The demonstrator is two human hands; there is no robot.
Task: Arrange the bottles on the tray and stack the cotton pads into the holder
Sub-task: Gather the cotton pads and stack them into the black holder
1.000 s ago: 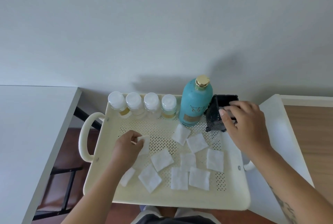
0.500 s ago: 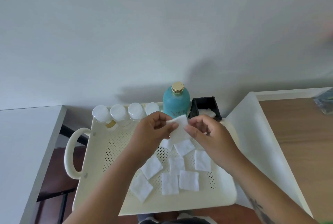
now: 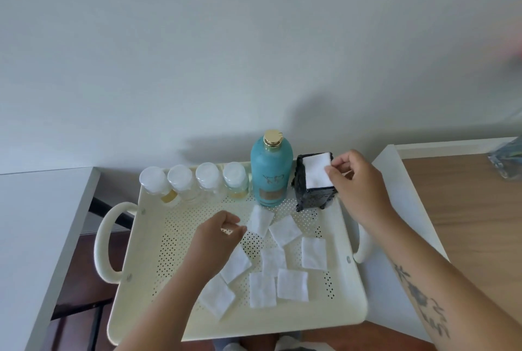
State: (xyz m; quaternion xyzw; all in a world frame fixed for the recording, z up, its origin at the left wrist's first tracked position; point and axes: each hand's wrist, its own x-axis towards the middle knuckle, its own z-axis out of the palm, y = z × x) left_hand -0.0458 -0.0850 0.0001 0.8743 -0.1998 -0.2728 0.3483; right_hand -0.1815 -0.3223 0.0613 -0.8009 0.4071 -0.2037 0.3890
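Cotton pad goes onto the holder

Cotton pad [image 3: 317, 171] lies flat across the mouth of the black holder [image 3: 313, 186], pinched at its edge by the right hand [image 3: 357, 181] so it drops in square. Bottles [image 3: 207, 178] line the tray [image 3: 350, 288] back edge, leaving room. Left hand [image 3: 214, 240], fingers [image 3: 236, 227] curled and empty, reaches toward the loose pads [image 3: 291, 284].

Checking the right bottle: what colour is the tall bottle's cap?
Gold, on the teal tall bottle; head view shows it.
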